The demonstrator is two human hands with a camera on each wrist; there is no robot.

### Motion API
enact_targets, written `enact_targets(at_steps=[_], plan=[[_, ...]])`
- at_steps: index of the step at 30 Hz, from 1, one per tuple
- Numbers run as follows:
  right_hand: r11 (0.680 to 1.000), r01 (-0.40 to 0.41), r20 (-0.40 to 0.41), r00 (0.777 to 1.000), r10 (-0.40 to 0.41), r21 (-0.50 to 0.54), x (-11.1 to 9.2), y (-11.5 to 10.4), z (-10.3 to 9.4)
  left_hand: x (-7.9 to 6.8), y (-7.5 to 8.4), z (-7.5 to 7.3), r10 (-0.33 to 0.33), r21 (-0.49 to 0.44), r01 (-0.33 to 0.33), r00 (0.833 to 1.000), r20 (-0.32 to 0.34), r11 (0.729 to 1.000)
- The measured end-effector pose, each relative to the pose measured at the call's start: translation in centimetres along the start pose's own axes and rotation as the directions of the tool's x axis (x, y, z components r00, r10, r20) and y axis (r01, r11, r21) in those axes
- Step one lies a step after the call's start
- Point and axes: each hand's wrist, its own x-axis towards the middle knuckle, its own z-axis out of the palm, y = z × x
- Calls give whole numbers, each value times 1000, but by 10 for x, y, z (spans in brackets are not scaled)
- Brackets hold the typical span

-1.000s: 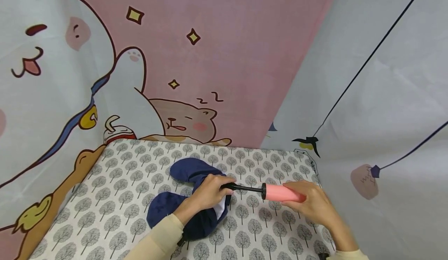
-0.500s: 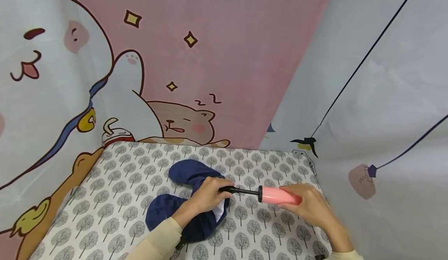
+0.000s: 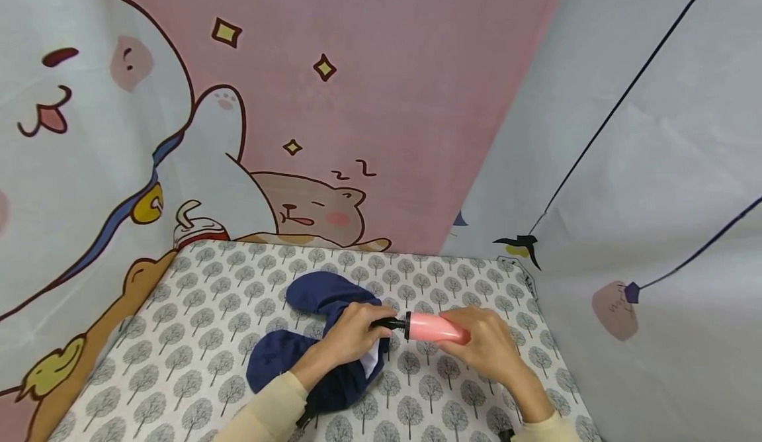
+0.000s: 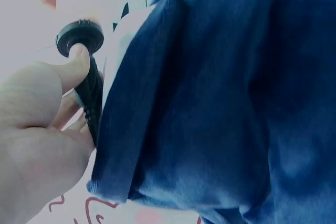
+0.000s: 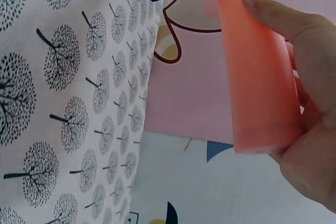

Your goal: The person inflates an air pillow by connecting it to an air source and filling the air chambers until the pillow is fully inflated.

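Observation:
A hand pump with a pink barrel (image 3: 427, 327) and a black handle end (image 3: 389, 323) lies level between both hands. My left hand (image 3: 354, 331) grips the black end, its thumb just below the round black cap (image 4: 80, 34) in the left wrist view. My right hand (image 3: 485, 341) is wrapped round the barrel, seen large in the right wrist view. Under and beside the left hand is a navy U-shaped neck pillow (image 3: 278, 357) with a white patch (image 3: 372, 358) at its edge. Whether the pump joins the pillow is hidden by the left hand and the cloth.
The table (image 3: 196, 336) wears a white cloth printed with grey trees. Behind it hangs a pink cartoon curtain (image 3: 417, 131), and a pale curtain (image 3: 655, 164) closes the right side. A black strap or clip (image 3: 305, 417) shows at the pillow's near edge.
My right hand has pushed the pink barrel left toward the black handle, so the black rod between them no longer shows as a long stretch. The left hand and pillow stay nearly still.

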Motion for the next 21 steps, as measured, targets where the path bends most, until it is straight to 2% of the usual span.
enact_targets(at_steps=[3,7,14,21], plan=[[1000,8,30,1000,-9,25,-1,3,-3,0,-1,-1,-10,-16,11,1000,13,1000],[999,5,33,999,-7,54,-7,13,-9,-1,-1,-3,6,6,-6,1000,15,1000],[999,-6,54,999,3,52,-18,35,-27,0,0,-5,-7,26,7,1000,16,1000],[996,-85,59,995,85,-7,-32,55,-46,-1,-5,-7,-3,19,3,1000,12,1000]])
